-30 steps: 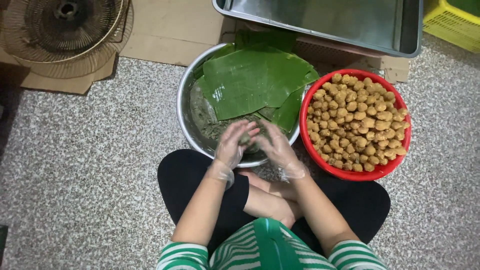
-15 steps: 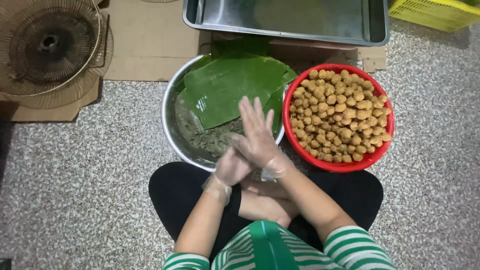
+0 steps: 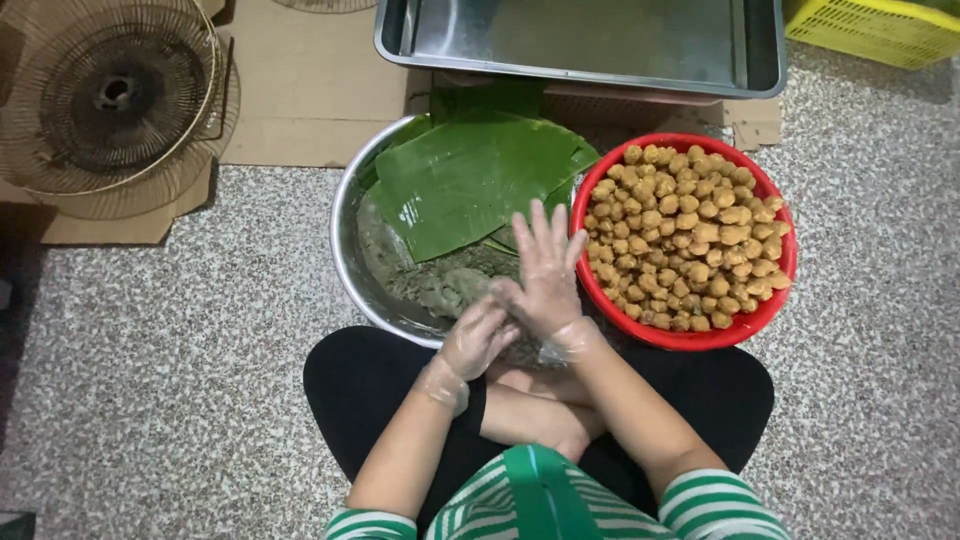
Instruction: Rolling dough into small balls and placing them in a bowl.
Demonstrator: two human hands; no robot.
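Note:
Both my hands wear clear plastic gloves and meet palm to palm over the near rim of a steel bowl (image 3: pixel 345 250). My right hand (image 3: pixel 547 272) lies flat on top with its fingers spread. Under it my left hand (image 3: pixel 478 340) is cupped. A small lump of grey-green dough is pressed between the palms and is mostly hidden. The bowl holds more grey-green dough (image 3: pixel 440 280) under big green banana leaves (image 3: pixel 470 175). A red bowl (image 3: pixel 765 315), heaped with several small brown balls (image 3: pixel 690 235), touches the steel bowl on the right.
A steel tray (image 3: pixel 580 45) stands behind the bowls. On flattened cardboard (image 3: pixel 300 90) at the far left rests a round wire fan guard (image 3: pixel 110 95). A yellow crate (image 3: pixel 880 30) is at the top right. I sit cross-legged on a speckled floor (image 3: pixel 160 380).
My hands have gone from cupped together over the dough to palm against palm, the right hand opening flat and sliding forward over the left. The camera view has shifted a little.

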